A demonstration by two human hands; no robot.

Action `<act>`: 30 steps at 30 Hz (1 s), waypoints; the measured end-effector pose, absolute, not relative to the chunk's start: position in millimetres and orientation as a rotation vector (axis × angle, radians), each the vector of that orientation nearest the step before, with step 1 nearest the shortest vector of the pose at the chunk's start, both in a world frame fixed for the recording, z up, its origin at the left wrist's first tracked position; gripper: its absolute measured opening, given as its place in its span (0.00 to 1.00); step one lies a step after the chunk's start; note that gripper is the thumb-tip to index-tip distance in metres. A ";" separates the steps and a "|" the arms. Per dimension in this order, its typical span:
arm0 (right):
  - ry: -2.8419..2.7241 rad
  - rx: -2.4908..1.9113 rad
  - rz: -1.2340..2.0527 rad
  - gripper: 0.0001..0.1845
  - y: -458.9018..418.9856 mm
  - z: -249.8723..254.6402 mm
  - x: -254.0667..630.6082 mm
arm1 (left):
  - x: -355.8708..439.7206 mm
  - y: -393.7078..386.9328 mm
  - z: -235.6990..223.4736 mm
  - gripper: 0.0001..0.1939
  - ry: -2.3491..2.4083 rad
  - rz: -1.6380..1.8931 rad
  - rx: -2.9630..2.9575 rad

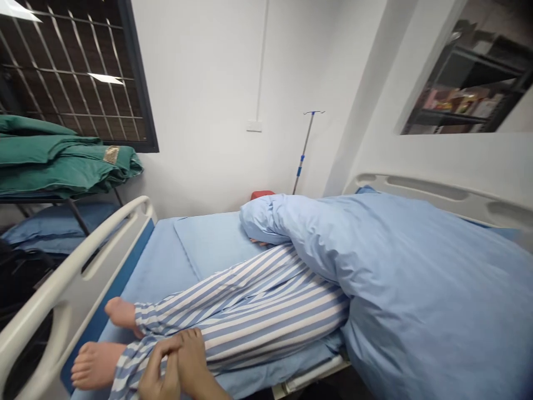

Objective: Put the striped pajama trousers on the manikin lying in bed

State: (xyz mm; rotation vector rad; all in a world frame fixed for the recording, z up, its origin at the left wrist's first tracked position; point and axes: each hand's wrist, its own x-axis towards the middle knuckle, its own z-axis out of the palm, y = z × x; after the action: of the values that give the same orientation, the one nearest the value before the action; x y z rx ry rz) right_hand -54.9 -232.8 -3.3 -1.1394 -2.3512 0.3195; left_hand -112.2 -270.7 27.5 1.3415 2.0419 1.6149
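A figure in blue-and-white striped trousers (250,311) lies on a hospital bed, bare feet (97,364) toward the footboard. A light blue blanket (408,289) covers its upper body. My left hand (156,378) and my right hand (194,358) meet at the bottom edge of the view, on the lower trouser leg near the ankle. The fingers of both hands are curled and pinch the striped fabric. The two hands touch each other.
A white footboard rail (70,272) stands at the left and a white side rail (437,191) at the far right. The mattress has a blue sheet (200,244). An IV pole (303,150) stands by the wall. Folded green cloths (58,155) lie on a rack at the left.
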 end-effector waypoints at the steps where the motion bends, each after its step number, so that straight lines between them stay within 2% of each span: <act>1: -2.327 -1.160 0.363 0.09 -232.6 -3.2 -55.4 | -123.4 -270.9 25.0 0.12 2.050 1.603 1.304; 6: -2.158 -1.203 0.524 0.15 -232.7 -0.9 -53.9 | -161.3 -248.7 -5.4 0.11 2.128 1.350 1.406; 11: -2.017 -1.208 0.668 0.13 -229.0 9.5 -52.9 | -169.3 -241.9 -25.8 0.11 2.226 1.210 1.631; 15: -1.892 -1.186 0.675 0.07 -221.5 26.1 -56.1 | -174.2 -245.6 -27.8 0.14 2.243 1.183 1.557; 20: -1.857 -1.234 0.752 0.20 -214.8 15.3 -69.3 | -176.7 -239.8 -16.4 0.17 2.122 1.318 1.421; 25: -1.730 -1.242 0.845 0.25 -206.1 6.5 -73.6 | -158.2 -226.7 -7.7 0.22 2.045 1.388 1.267; 30: -1.784 -1.156 0.777 0.25 -198.5 20.1 -58.8 | -148.9 -220.9 -11.1 0.16 2.151 1.235 1.413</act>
State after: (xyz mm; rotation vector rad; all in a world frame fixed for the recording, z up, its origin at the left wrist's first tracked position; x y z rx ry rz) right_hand -58.8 -198.5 20.1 -1.1565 -1.7838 0.7765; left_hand -148.9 -220.9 -11.1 1.4128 2.1512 1.2353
